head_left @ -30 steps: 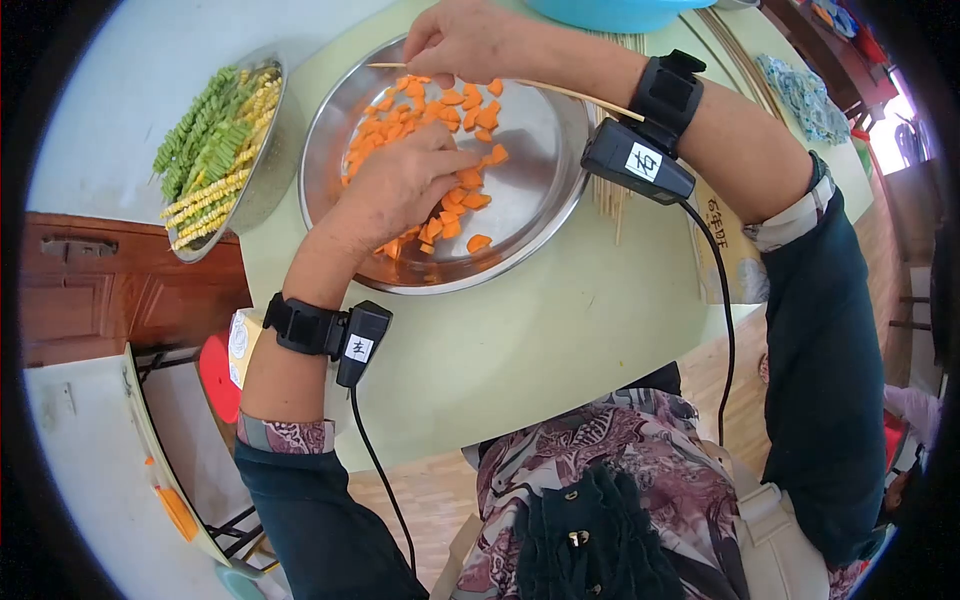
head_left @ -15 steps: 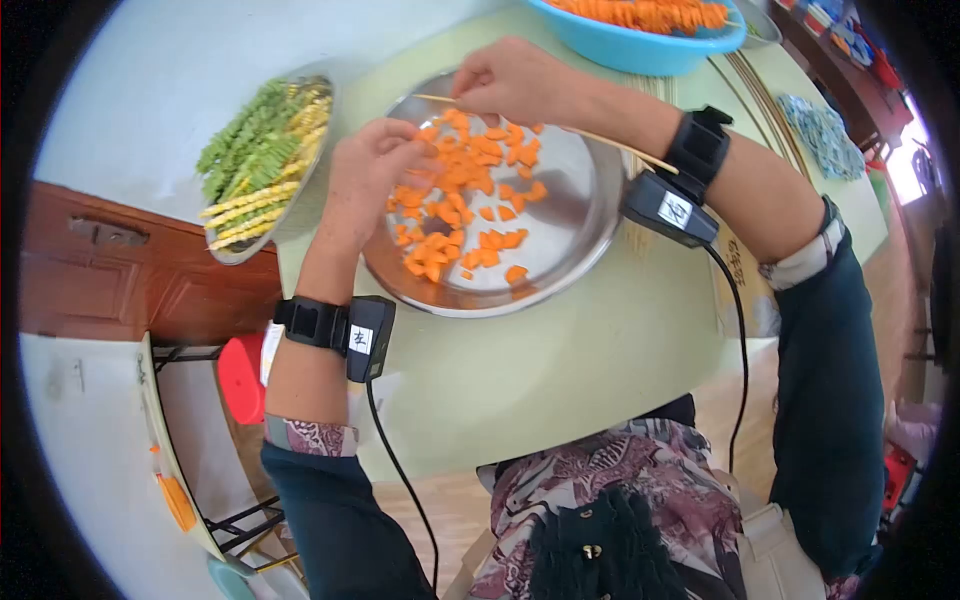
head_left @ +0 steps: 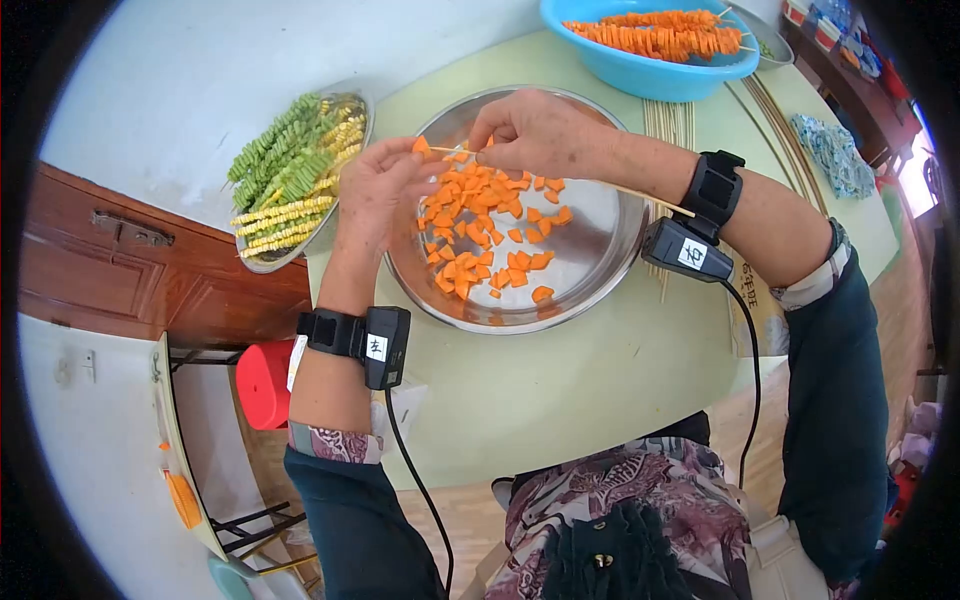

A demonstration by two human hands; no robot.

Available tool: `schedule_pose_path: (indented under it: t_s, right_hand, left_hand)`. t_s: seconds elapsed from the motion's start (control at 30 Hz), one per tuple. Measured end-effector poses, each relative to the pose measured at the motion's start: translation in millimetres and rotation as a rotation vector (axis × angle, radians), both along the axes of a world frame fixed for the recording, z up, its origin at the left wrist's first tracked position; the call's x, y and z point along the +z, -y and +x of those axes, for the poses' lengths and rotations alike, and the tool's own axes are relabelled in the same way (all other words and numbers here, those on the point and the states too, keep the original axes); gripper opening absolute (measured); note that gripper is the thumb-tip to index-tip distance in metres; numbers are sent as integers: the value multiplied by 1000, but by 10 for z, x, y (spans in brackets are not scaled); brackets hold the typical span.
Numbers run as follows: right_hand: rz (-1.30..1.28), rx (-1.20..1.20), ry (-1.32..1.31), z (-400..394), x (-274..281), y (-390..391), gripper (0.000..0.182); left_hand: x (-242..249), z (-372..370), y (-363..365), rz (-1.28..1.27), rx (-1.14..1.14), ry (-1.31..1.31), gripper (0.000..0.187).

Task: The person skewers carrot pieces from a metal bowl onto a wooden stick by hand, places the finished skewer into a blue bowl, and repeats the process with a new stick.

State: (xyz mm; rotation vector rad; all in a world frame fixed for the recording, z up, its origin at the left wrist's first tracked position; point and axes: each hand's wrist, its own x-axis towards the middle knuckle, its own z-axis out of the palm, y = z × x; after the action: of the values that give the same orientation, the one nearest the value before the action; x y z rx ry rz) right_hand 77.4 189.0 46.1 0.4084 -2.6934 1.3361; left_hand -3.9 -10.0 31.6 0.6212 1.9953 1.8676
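Observation:
A long thin wooden skewer (head_left: 650, 200) is pinched in my right hand (head_left: 545, 135), its back end running along my forearm to the wrist strap. Its front end points left over the metal basin (head_left: 620, 262). At that tip sits a small orange carrot piece (head_left: 421, 146), which the fingers of my left hand (head_left: 382, 185) grip. Below both hands, many loose carrot pieces (head_left: 480, 200) are scattered over the basin's floor, mostly on its left side.
Green and yellow threaded skewers (head_left: 290, 170) fill a metal tray at the left. A blue tub (head_left: 660, 82) with carrot skewers (head_left: 660, 40) stands at the back right. Bare skewers (head_left: 670, 125) lie beside the basin, and a patterned cloth (head_left: 832, 155) lies farther right.
My left hand now holds a carrot piece up at the skewer tip; before, it was over the pieces in the basin. The whole view has shifted slightly.

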Motion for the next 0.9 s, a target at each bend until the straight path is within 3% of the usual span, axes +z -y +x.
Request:
schedule_pose_path:
  t_s: [0.3, 0.47, 0.57, 0.63, 0.77, 0.83, 0.9]
  right_hand:
    - [59, -12, -35, 31, 24, 31, 19]
    - [90, -28, -39, 40, 21, 46, 18]
    - [209, -40, -192, -2, -100, 27, 15]
    - [235, -46, -296, -6, -125, 26, 13]
    - [239, -33, -280, 35, -74, 42, 12]
    - [245, -53, -146, 89, 21, 69, 16]
    - [224, -54, -232, 34, -80, 72, 14]
  left_hand:
    - [-38, 10, -25, -28, 19, -21, 18]
    - [-79, 8, -34, -117, 16, -195, 16]
    - [-35, 76, -73, -185, 28, -276, 16]
    - [-53, 83, -85, -173, 12, -281, 16]
    - [-63, 100, -104, -168, 7, -281, 17]
    - [-50, 130, -121, -158, 7, -243, 17]
    - [-20, 185, -154, -150, 5, -201, 18]
